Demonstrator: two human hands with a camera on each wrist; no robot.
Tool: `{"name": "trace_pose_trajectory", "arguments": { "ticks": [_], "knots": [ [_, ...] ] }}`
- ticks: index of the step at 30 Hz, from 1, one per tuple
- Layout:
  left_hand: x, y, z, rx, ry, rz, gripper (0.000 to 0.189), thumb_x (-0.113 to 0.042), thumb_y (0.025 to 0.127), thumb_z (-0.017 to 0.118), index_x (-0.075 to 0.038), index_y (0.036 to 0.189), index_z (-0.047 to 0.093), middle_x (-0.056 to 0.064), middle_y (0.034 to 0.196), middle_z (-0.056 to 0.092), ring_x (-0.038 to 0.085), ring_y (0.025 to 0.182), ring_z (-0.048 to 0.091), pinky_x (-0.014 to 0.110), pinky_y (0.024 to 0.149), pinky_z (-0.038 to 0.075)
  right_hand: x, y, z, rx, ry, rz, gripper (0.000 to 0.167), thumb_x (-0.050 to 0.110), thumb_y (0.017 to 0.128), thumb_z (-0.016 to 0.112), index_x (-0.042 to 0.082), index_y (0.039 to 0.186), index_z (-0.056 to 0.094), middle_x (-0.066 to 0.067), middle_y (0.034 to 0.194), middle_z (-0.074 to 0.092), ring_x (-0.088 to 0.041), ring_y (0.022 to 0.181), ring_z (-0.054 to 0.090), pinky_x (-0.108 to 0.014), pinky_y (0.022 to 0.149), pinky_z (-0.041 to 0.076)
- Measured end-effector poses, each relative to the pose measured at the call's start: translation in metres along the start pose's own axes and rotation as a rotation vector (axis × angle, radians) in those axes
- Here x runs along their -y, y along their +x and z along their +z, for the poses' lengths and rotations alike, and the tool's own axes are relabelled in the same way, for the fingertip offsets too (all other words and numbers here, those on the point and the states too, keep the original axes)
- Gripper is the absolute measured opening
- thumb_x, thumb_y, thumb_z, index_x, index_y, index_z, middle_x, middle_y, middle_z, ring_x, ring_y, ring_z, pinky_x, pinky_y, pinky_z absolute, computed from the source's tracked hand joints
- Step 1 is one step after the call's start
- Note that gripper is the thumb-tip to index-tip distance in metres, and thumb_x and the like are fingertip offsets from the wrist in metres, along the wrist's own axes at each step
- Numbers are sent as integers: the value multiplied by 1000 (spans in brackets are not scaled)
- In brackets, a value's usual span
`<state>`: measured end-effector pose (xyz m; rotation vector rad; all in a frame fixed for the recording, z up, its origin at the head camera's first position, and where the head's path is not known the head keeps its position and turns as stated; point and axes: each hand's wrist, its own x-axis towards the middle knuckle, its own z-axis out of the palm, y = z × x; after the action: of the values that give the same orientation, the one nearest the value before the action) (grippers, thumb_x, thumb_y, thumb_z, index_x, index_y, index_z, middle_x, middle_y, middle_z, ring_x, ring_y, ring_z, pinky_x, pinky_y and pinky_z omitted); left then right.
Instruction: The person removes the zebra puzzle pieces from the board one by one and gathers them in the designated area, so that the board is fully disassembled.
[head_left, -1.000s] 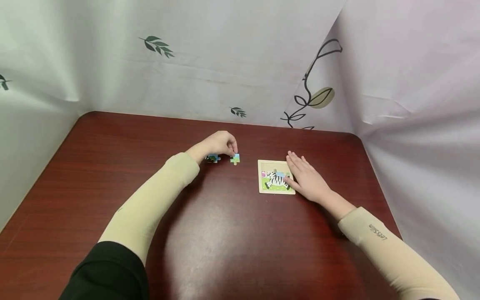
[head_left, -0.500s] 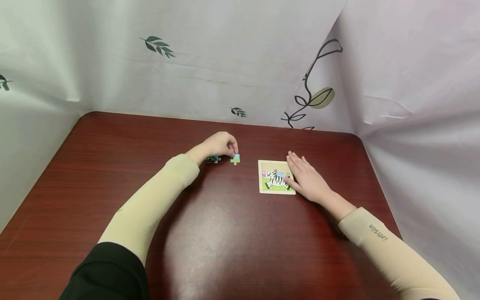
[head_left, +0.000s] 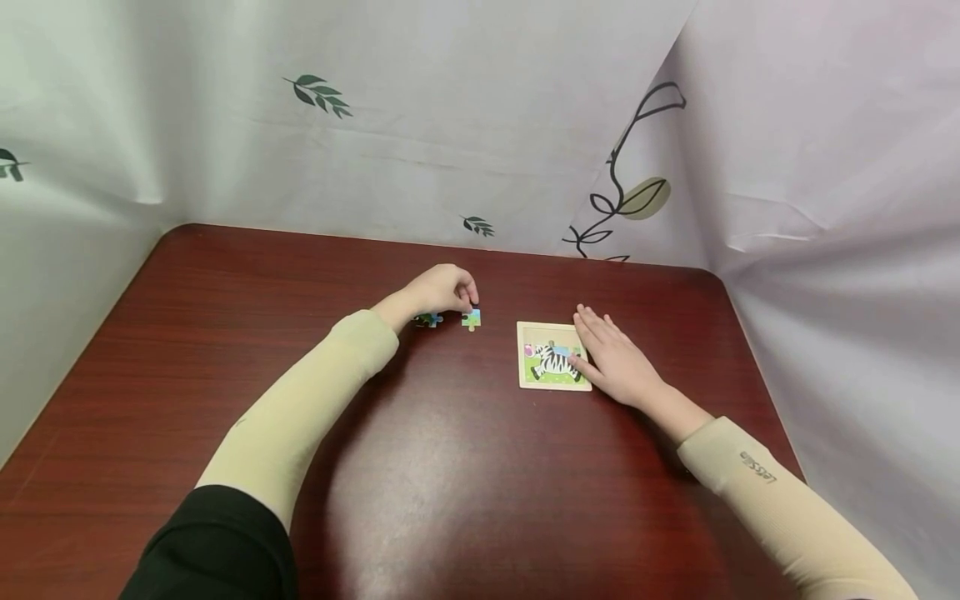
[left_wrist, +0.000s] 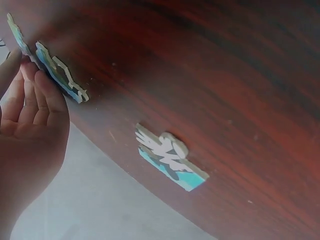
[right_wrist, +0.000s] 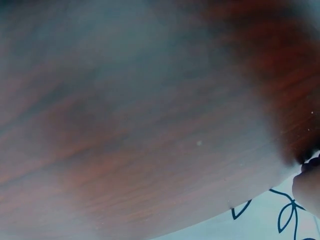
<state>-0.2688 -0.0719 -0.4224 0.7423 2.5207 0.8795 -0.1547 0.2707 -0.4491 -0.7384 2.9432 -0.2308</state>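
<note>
My left hand (head_left: 446,288) is at the far middle of the table, thumb and fingertips pinching a small blue-and-green jigsaw piece (head_left: 471,318). Close by that hand, in the left wrist view, lies another jigsaw piece (left_wrist: 60,72). A separate piece with black-and-white stripes and a blue edge (left_wrist: 170,157) lies apart, nearer the table's edge. To the right is a square wooden puzzle tray (head_left: 555,386) with part of a zebra picture in it; its upper area shows bare wood. My right hand (head_left: 615,357) lies flat along the tray's right side, thumb over the picture.
The dark red wooden table (head_left: 450,467) has rounded far corners. White cloth (head_left: 420,150) printed with leaves hangs behind it and along both sides.
The jigsaw piece at my left fingertips has turned very slightly, and a dark patch now shows at its upper edge. My right hand and the tray stay in place.
</note>
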Motion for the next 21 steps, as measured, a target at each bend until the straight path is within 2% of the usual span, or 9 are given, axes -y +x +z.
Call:
{"name": "trace_pose_trajectory", "arguments": {
  "ticks": [7, 10, 12, 15, 21],
  "knots": [
    [-14, 3, 5, -20, -31, 50, 11, -6, 94, 77, -5, 104, 76, 10, 96, 75, 23, 92, 69, 33, 89, 55, -1, 0, 0, 4, 1, 4, 79, 38, 108, 58, -7, 164, 25, -23, 175, 22, -38, 165, 19, -59, 133, 17],
    [-26, 6, 12, 1, -44, 90, 13, -5, 92, 79, -5, 106, 77, 9, 96, 75, 19, 89, 70, 26, 83, 55, -1, 0, 0, 7, -1, 9, 80, 39, 108, 58, -7, 164, 25, -22, 175, 21, -37, 165, 19, -58, 133, 17],
    [-35, 8, 17, 24, -50, 110, 15, -5, 91, 81, -5, 106, 77, 8, 96, 75, 17, 86, 69, 24, 74, 55, -1, 0, 0, 8, -3, 11, 80, 40, 108, 58, -6, 164, 25, -22, 176, 21, -37, 165, 19, -58, 133, 16],
    [-49, 9, 26, 58, -45, 142, 17, -5, 90, 82, -5, 105, 77, 8, 96, 75, 15, 85, 68, 21, 72, 53, -1, 0, 1, 8, -1, 11, 80, 40, 108, 57, -6, 164, 25, -22, 176, 21, -37, 165, 19, -58, 133, 17],
    [-66, 13, 44, 106, 0, 179, 15, -7, 90, 83, -5, 103, 75, 7, 98, 75, 15, 90, 67, 22, 83, 53, -1, 0, 1, 6, 0, 13, 79, 39, 108, 57, -7, 164, 25, -23, 175, 22, -37, 165, 20, -58, 133, 17]
  ]
}}
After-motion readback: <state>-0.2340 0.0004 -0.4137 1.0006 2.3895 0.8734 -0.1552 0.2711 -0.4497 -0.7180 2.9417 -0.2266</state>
